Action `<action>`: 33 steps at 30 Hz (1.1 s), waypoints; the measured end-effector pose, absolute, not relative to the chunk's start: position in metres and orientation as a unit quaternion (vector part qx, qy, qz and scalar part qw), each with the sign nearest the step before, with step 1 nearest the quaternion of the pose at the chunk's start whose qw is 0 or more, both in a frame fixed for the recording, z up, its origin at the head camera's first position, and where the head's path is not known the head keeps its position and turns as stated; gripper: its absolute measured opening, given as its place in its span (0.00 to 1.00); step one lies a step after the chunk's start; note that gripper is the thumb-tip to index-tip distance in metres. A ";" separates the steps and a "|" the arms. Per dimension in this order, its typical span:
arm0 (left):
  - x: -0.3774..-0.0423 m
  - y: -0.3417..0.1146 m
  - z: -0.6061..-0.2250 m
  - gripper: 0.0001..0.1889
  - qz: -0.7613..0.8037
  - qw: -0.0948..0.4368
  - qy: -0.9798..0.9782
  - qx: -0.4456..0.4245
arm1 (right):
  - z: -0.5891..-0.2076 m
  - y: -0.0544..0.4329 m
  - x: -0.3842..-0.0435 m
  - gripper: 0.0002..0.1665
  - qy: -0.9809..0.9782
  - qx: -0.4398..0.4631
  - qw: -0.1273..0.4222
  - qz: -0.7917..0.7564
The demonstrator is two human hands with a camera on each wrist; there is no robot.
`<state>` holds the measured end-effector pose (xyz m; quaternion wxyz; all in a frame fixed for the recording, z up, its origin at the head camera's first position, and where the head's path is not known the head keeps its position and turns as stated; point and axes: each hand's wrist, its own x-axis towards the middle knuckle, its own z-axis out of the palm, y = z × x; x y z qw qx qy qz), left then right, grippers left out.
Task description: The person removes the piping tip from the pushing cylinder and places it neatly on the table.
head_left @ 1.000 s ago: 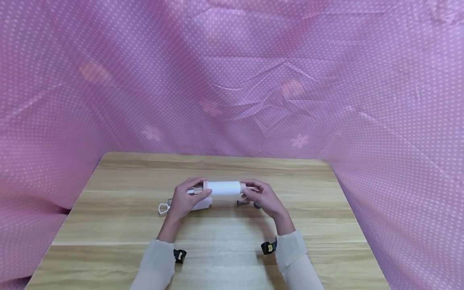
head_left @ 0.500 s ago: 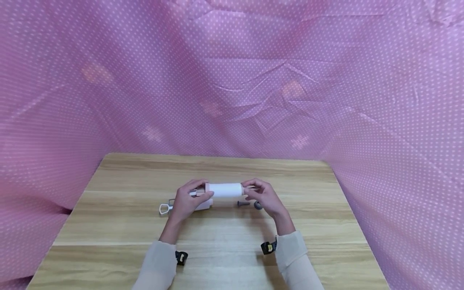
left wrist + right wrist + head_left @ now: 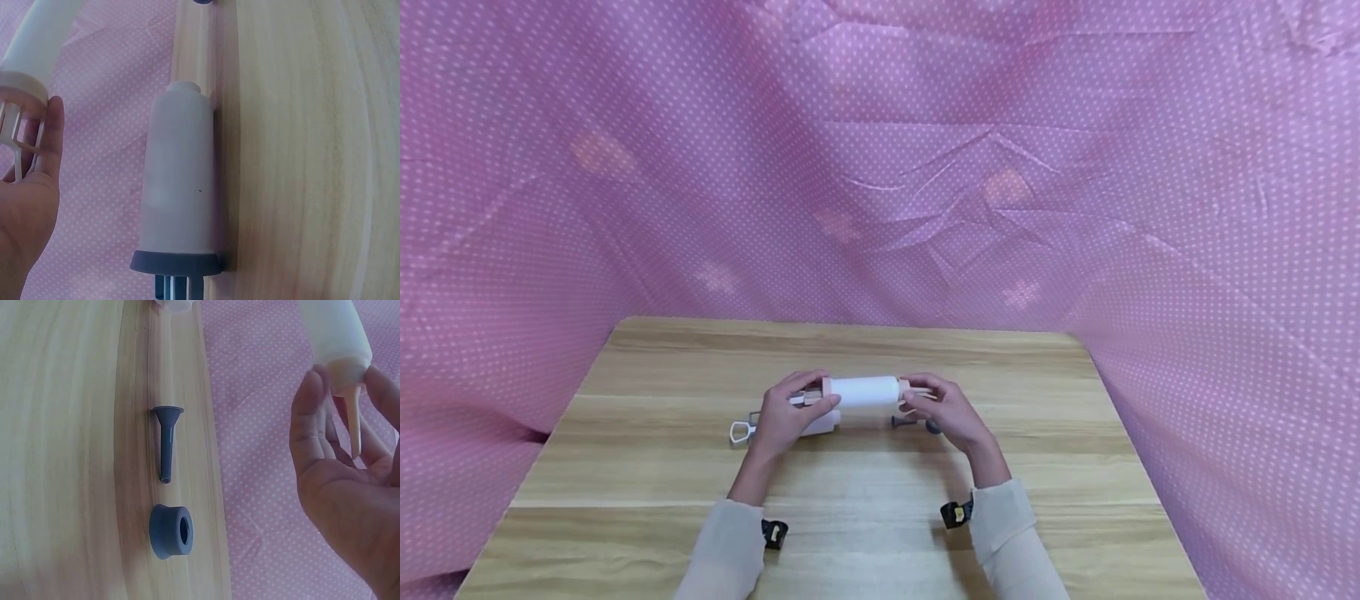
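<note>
A white syringe-like filler tube [image 3: 865,391] with a pink end collar, a pale plunger frame and a pink nozzle is held level above the table. My left hand [image 3: 782,418] grips it at the collar on the left end, thumb along the near side. At the other end my right hand [image 3: 949,408] pinches the pink nozzle cap [image 3: 347,374] between thumb and fingers, and the tapered nozzle [image 3: 352,422] points into the palm. Below lies a second pale tube [image 3: 178,172] with a dark grey collar [image 3: 176,262], partly hidden by my left hand in the head view.
On the wooden table [image 3: 865,517], a grey funnel-shaped nozzle [image 3: 167,440] and a grey ring cap [image 3: 170,531] lie near my right hand. A white loop handle [image 3: 741,432] sticks out left of my left wrist. Pink dotted cloth [image 3: 880,208] hangs behind the table.
Both hands keep their places on the tube, with only slight shifts. The right fingers have moved a little around the nozzle cap. The parts on the table stay where they were.
</note>
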<state>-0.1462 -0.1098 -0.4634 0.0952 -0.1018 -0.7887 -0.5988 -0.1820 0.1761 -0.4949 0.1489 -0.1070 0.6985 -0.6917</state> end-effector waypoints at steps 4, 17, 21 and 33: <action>-0.146 -0.110 -0.464 0.19 -0.597 0.094 -0.790 -0.101 | -0.494 0.176 -0.181 0.25 0.695 -0.116 0.141 -0.696; -0.143 -0.111 -0.466 0.20 -0.602 0.075 -0.789 -0.100 | -0.495 0.174 -0.181 0.17 0.691 -0.127 0.104 -0.704; -0.142 -0.111 -0.467 0.20 -0.602 0.073 -0.789 -0.100 | -0.495 0.172 -0.180 0.17 0.684 -0.115 0.103 -0.713; -0.141 -0.113 -0.465 0.20 -0.615 0.070 -0.781 -0.085 | -0.499 0.172 -0.178 0.21 0.681 -0.105 0.145 -0.710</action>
